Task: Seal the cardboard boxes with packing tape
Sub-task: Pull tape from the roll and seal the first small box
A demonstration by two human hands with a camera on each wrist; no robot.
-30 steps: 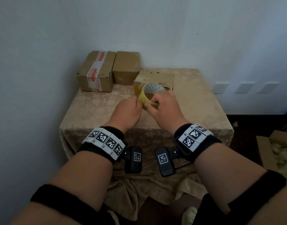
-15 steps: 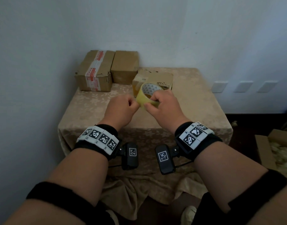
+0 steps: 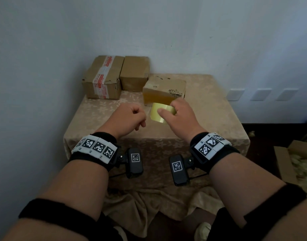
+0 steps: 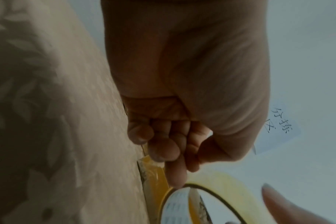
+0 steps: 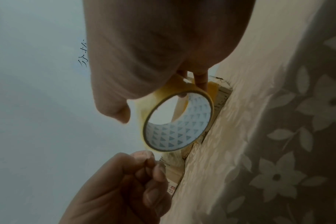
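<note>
Item: roll of yellowish packing tape (image 3: 162,112), held above the tabletop (image 3: 210,108) just in front of the near cardboard box (image 3: 164,88).
Right hand (image 3: 179,117): grasping the roll, thumb on its outer face, fingers through the core.
Left hand (image 3: 129,118): fingers curled, fingertips pinched together just beside the roll; whether a tape end lies between them cannot be told.
Step, as judged: freeing the tape's loose end, ahead of sealing the near box.
Next move calls for: a firm pinch on the end, a steady pull, then laying the strip along the box seam.
Also present: box with red-printed tape (image 3: 103,79) and plain box (image 3: 134,73) at the rear.
Obscured: the loose end itself; the near box's seam; a box on the floor (image 3: 295,159), cut off at the right edge.
</note>
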